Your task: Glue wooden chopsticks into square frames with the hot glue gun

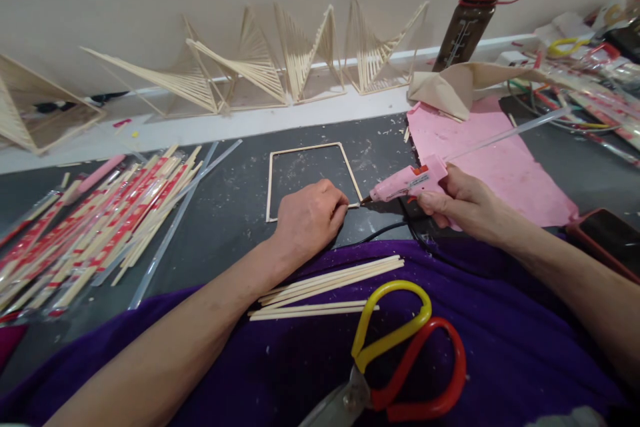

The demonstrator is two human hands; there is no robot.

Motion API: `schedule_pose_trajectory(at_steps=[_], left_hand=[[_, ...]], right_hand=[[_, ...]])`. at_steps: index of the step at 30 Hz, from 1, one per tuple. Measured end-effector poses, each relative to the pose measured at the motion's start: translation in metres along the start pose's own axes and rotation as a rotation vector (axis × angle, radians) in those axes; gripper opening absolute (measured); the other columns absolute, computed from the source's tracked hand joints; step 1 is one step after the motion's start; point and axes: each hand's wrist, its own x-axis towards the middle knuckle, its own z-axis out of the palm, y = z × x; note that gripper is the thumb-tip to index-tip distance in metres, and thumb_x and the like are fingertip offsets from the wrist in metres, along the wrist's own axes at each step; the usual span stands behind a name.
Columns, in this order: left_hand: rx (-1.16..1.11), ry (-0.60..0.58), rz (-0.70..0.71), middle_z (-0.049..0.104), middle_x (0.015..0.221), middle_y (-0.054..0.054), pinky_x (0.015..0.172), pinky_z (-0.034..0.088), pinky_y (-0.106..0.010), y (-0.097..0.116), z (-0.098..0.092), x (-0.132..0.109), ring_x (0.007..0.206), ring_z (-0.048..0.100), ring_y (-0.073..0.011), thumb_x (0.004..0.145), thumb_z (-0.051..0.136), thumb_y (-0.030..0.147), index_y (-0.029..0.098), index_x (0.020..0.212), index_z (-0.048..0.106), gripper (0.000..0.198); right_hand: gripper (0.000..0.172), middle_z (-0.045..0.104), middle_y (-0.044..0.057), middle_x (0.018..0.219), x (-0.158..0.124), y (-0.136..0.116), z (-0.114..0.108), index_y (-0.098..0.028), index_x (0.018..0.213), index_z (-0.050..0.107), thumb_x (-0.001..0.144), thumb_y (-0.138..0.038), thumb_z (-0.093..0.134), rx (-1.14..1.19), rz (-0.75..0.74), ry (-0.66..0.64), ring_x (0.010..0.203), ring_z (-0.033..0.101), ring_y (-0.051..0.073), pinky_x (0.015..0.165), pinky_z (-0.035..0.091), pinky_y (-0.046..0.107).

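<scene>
Pink glue gun [407, 183] points at the frame's [351, 172] corner (tabletop [230, 207] room leftward).

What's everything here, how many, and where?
Table: one, dark grey, middle
Cloth: one, purple, front
Stick frame: one, pale, on table
Glue gun: one, pink, tip at frame corner
Clear rods: at least three, translucent, left and right
Loose sticks: several, pale, on cloth
Scissors: one pair, yellow and red handles, front
Packaged sticks: many, pale with red, left
Tube: one, pink, left
Stick models: five, pale, across back
Bottle: one, dark, red lid, back right
Pink sheet: one, pink, right
Beige sheet: one, beige, back right
Cord: one visible, black, by glue gun
Dark object: one, red rim, far right
Mixed clutter: uncounted, multicoloured, far right
Left hand: one, bare, over frame edge
Right hand: one, bare, holding glue gun
</scene>
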Motion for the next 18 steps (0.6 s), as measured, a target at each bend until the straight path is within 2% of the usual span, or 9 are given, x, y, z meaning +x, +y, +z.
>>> schedule_pose_trajectory(at_steps=[18], left_hand=[[-0.002, 0.002, 0.005, 0.063, 0.089, -0.001, 0.063, 0.04, -0.025, -0.0013, 0.0022, -0.0006, 0.082, 0.059, -0.0143, 0.087, 0.044, 0.031, 0.022, 0.086, 0.065, 0.023]], right_hand=[[0.023, 0.05, -0.003, 0.054, -0.0006, -0.0028, 0.0019, -0.018, 0.079, 0.048, 0.084, -0.04, 0.053, 0.067, 0.008, -0.018, 0.045, 0.043, 0.008, 0.04, 0.029, 0.021]])
